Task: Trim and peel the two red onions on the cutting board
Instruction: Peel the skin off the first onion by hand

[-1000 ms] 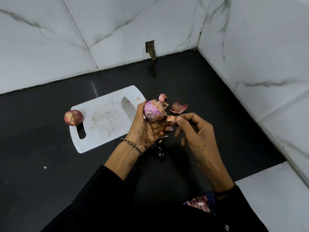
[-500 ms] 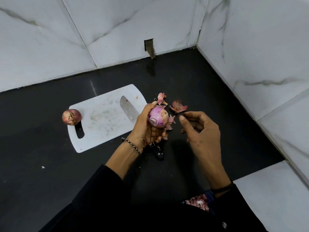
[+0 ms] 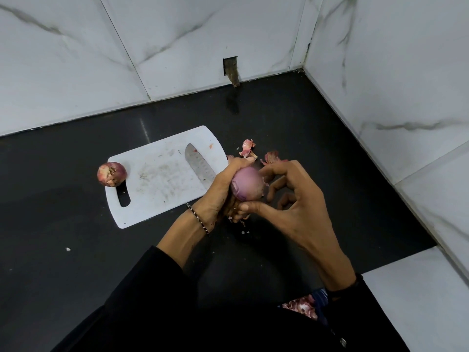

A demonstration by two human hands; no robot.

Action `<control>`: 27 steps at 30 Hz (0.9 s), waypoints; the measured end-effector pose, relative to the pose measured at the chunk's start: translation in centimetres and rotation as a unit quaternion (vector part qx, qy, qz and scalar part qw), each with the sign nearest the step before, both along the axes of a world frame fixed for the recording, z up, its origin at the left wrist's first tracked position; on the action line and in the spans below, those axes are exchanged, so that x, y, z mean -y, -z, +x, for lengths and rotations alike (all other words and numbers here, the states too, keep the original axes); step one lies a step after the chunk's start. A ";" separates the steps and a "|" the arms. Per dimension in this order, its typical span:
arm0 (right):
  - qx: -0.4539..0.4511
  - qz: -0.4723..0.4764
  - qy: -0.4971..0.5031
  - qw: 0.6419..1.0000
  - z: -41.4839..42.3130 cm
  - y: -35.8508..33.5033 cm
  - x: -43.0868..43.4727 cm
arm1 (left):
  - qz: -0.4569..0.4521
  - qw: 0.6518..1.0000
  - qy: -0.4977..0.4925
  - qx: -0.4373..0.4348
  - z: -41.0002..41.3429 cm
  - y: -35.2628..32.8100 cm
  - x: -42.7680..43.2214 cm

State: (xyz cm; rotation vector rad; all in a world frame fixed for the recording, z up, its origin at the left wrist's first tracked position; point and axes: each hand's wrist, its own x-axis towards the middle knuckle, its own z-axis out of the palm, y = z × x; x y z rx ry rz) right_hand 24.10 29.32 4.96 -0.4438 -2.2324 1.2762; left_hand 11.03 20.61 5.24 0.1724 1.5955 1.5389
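One black desk is carrying the whole set-up, and its glossy top is offering little grip to anything dropped. The white cutting board is lying on it at an angle, unanchored, so a push from a wrist is likely to be sliding it. The left hand is gripping the held onion in the air, just off the board's right edge. The right hand is closing thumb and forefinger on the same onion, thumb at the underside and forefinger near the top; whether a skin flap is being pinched, cannot tell. Risk: the pale bared surface is looking smooth, so a hard tug is liable to be popping the onion out of the grip. The knife is lying on the board with its blade running under the left hand, so a lowered wrist is risking a cut. The second onion, unpeeled, is straddling the board's left corner by the handle slot, where a nudge is threatening to roll it off. Peel scraps are lying on the desk beyond the hands, near enough to be sticking to the bared onion.
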 end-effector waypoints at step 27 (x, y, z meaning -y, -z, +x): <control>-0.001 0.005 0.030 1.000 0.5 0.0 0.1 | -0.106 0.989 0.082 -0.056 0.7 -2.6 -1.1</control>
